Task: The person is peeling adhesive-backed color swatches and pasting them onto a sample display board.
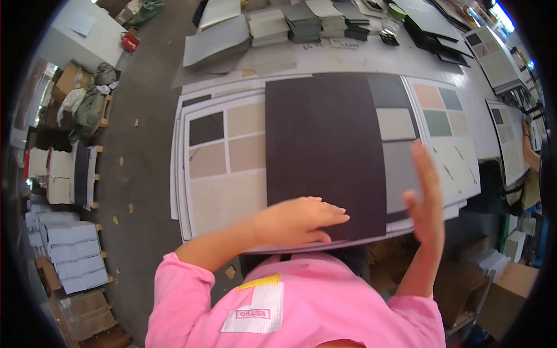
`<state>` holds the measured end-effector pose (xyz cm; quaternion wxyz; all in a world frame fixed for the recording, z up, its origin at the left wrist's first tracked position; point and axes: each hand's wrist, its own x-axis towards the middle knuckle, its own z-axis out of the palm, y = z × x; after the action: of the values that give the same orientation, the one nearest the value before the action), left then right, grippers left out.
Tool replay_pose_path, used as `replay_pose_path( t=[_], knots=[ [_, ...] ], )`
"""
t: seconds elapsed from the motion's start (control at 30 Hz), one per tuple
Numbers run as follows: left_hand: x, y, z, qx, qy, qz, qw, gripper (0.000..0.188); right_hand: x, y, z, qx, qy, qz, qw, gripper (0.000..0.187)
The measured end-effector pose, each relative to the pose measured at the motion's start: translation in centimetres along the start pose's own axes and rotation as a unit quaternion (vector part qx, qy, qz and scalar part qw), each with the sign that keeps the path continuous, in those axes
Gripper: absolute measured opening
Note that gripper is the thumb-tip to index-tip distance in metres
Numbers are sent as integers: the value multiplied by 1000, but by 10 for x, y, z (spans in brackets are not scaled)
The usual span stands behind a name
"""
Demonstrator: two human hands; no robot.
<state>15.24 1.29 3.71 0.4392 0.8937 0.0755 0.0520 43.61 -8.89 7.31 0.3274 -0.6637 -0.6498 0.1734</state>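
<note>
A large dark panel [322, 145] lies across the middle of stacked sample boards. Over its lower part is my left hand [307, 219], palm down with the fingers stretched out and nothing in them. My right hand [427, 200] is raised on edge beside the panel's right side, fingers extended, over a strip with grey swatches [400, 168]. Whether that hand touches the strip I cannot tell. On the left a white board [226, 191] carries black, beige and tan swatches. The board on the right [447, 156] has pink, blue-grey, green and cream swatches.
Along the table's far side stand stacks of grey and white sheets [301, 26] and black panels [435, 37]. Another person's arm [529, 148] is by a sample board at far right. Pallets with paper stacks [72, 249] line the left floor; a cardboard box [510, 296] sits lower right.
</note>
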Motion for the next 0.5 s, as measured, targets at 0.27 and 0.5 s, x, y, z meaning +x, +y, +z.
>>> replay_pose_path(
  t=[0.27,0.5],
  knots=[
    [36,-230,-240,376,463,-161,786,35,-4,14,83,-208,-120,28,970,77],
    [43,-309,-285,534,354,-320,698,11,1,20,82,-187,-130,47,973,80]
  ],
)
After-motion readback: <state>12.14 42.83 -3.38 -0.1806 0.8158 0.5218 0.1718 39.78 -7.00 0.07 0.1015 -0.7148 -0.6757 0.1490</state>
